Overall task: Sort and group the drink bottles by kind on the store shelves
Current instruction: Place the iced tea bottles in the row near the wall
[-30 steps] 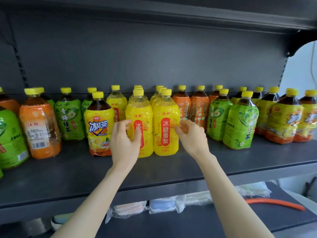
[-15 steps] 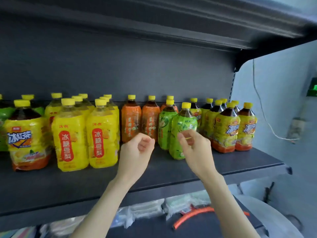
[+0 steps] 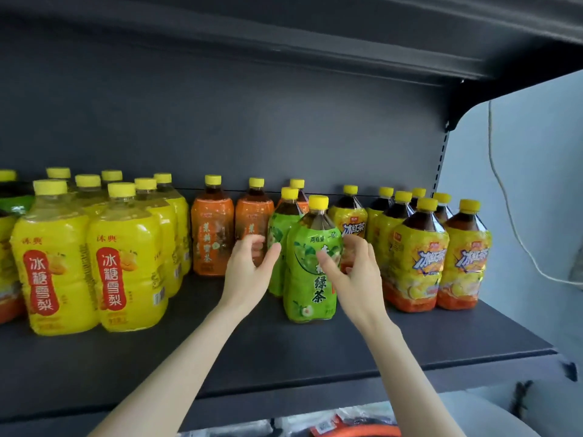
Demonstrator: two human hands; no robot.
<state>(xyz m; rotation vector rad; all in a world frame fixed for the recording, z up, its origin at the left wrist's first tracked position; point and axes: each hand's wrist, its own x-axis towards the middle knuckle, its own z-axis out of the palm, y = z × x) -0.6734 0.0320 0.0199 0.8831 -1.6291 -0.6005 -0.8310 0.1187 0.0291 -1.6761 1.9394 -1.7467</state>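
Observation:
A green-tea bottle (image 3: 307,272) with a yellow cap stands at the front of the dark shelf (image 3: 284,351). A second green-tea bottle (image 3: 279,238) stands just behind it. My left hand (image 3: 250,269) is open on the left of them, fingers curled and apart, in front of the orange bottles (image 3: 213,234). My right hand (image 3: 353,272) is open on the right side of the front green bottle, thumb over its label; I cannot tell whether it touches. Yellow pear-drink bottles (image 3: 126,263) are grouped on the left, iced-tea bottles (image 3: 416,260) on the right.
The shelf's back panel and the upper shelf close in the space above the caps. The shelf ends at the right at a bracket (image 3: 568,370), with a pale wall and a hanging cable (image 3: 504,190) beyond. Packaged goods (image 3: 347,424) lie on the lower shelf.
My view has swung right along the shelf, from the yellow pear-drink bottles to the green-tea bottles. Both hands have moved right and now flank the front green bottle, fingers more spread.

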